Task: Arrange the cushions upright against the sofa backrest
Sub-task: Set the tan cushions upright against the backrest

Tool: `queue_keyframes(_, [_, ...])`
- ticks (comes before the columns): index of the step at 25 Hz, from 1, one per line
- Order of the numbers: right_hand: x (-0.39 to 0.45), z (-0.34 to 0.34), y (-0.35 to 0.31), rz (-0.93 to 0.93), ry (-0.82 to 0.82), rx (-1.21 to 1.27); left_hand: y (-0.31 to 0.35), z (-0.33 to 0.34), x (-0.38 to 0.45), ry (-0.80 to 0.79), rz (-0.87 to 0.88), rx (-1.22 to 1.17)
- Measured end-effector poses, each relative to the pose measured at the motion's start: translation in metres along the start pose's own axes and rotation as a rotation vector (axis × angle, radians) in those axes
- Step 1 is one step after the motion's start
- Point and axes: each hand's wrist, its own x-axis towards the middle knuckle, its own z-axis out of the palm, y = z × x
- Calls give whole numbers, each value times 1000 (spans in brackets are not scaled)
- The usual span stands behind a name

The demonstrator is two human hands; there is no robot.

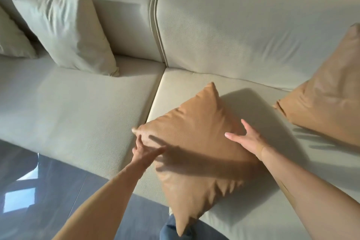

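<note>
At centre frame a tan cushion (196,154) lies flat on the sofa seat (78,107), left hand (145,152) spread at its left corner, right hand (246,139) open on its right edge, backrest (243,31) beyond.

Bare forearms, no sleeves; blue denim trouser leg (175,228) below.

Both bare forearms reach forward from the lower edge of the view, converging slightly. The left hand (145,151) is turned edge-on, fingers extended and spread — the fingertips point away from the body, the thumb side uppermost. The right hand (246,138) is open too, palm facing left and down, fingers splayed, the thumb lifted clear of the index finger — wrist straight, in line with the forearm.
</note>
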Motion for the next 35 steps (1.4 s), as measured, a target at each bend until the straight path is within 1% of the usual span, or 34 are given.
queue_keyframes(4, [21, 12, -11, 67, -47, -56, -6, 16, 5, -171, -158, -251])
queue_keyframes(6, [26, 15, -15, 80, -62, -42, -2, 22, 11, -225, -202, -338])
queue_keyframes(9, [34, 18, -17, 131, -53, -33, -3, 24, 25, -216, -224, -394])
queue_keyframes(12, [36, 24, -16, 181, -37, -88, -11, 24, 30, -204, -262, -479])
queue_keyframes(15, [27, 21, -17, 202, -47, -80, -10, 24, 31, -226, -266, -526])
queue_keyframes(17, [17, 15, -12, 204, -54, 31, 3, 23, 26, -229, -203, -540])
queue_keyframes(19, [6, 7, -8, 226, -16, 194, 24, 20, 21, -217, -75, -523])
queue_keyframes(20, [2, 2, -6, 236, 3, 238, 36, 18, 20, -208, 2, -501])
queue_keyframes(23, [-4, -22, -15, 217, 55, 357, 87, 7, 17, -206, 208, -429])
queue_keyframes(25, [-5, -42, -28, 199, 56, 450, 128, -4, 15, -209, 291, -410])
queue_keyframes(27, [-9, -63, -46, 198, 51, 499, 167, -15, 13, -197, 348, -402])
queue_keyframes(31, [-4, -102, -83, 137, 128, 604, 238, -34, 12, -200, 461, -316])
queue_keyframes(35, [16, -120, -113, 48, 170, 562, 289, -46, 27, -155, 574, -229])
